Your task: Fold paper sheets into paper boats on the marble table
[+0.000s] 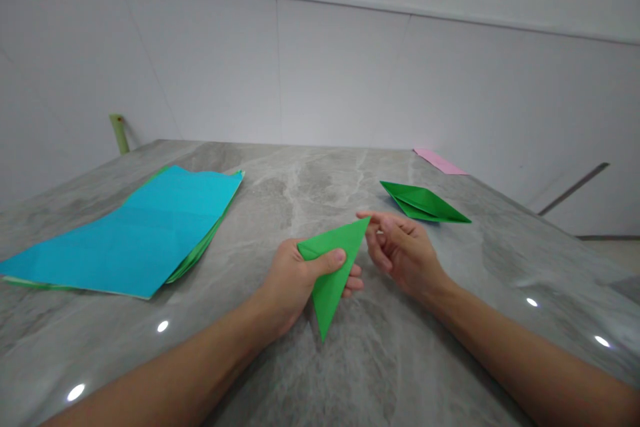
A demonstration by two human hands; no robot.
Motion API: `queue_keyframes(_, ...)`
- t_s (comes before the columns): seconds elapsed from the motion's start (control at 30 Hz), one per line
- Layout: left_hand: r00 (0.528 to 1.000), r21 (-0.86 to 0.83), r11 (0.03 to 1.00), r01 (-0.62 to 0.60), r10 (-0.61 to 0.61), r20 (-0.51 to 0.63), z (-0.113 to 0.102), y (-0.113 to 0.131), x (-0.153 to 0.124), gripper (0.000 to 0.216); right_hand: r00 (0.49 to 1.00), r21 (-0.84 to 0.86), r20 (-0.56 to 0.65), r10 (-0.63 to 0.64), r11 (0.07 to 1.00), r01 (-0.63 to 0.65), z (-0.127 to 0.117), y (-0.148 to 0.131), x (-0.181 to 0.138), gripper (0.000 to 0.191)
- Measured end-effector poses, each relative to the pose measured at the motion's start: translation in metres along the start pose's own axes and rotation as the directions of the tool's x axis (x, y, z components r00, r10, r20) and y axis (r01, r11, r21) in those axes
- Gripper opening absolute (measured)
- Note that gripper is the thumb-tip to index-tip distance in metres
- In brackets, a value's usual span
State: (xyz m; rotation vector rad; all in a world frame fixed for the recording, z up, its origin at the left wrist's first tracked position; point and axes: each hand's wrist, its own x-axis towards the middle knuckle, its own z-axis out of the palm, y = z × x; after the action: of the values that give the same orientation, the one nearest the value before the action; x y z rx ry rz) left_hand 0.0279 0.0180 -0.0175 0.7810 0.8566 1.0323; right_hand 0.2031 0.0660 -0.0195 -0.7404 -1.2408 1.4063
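Note:
A green sheet of folded paper (pixel 336 280), shaped like a triangle, is held above the table between the thumb and fingers of my left hand (pixel 295 280). My left thumb lies across its front and the other fingers support it from behind. One corner points down and another points up to the right. Beside that upper corner is my right hand (pixel 403 250), its index fingertip partly behind the corner. The right thumb stands off the paper and the other fingers are loosely bent. Just beyond my right hand, a folded green paper piece (pixel 425 203) with pointed ends rests on the table.
A stack of paper with a blue sheet (pixel 150 227) on top and green sheets beneath lies at the left. Pink paper (pixel 439 161) is at the far right edge of the grey marbled table (pixel 300 180). A white wall (pixel 325 73) stands behind.

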Motion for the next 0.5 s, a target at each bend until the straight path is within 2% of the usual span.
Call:
queue_keyframes(0.07,1.0,0.027,0.999,-0.022,0.021,0.015,-0.001,-0.0005,0.0001,0.032,0.99,-0.089,0.132,0.047,0.995,-0.035,0.0003,0.0042,-0.0041,0.038)
queue_keyframes(0.13,0.999,0.079,0.996,-0.041,0.039,0.029,-0.0013,-0.0005,-0.0007,0.03,0.983,-0.161,0.166,0.072,0.986,-0.045,-0.0001,0.0073,-0.0074,0.039)
queue_keyframes(0.23,0.998,0.138,0.99,-0.039,0.032,0.047,-0.0003,0.0007,-0.0027,0.028,0.992,-0.237,0.121,0.035,0.971,-0.006,-0.0018,0.0079,-0.0098,0.04)
queue_keyframes(0.4,0.999,0.196,0.981,-0.016,0.007,0.049,0.0015,0.0026,-0.0042,0.028,0.993,-0.386,0.039,-0.108,0.916,0.115,-0.001,0.0068,-0.0099,0.049)
queue_keyframes(0.5,0.999,0.235,0.971,-0.034,0.024,0.046,0.0013,0.0019,-0.0045,0.032,0.992,-0.415,0.007,-0.127,0.902,0.119,0.0026,0.0067,-0.0094,0.052)
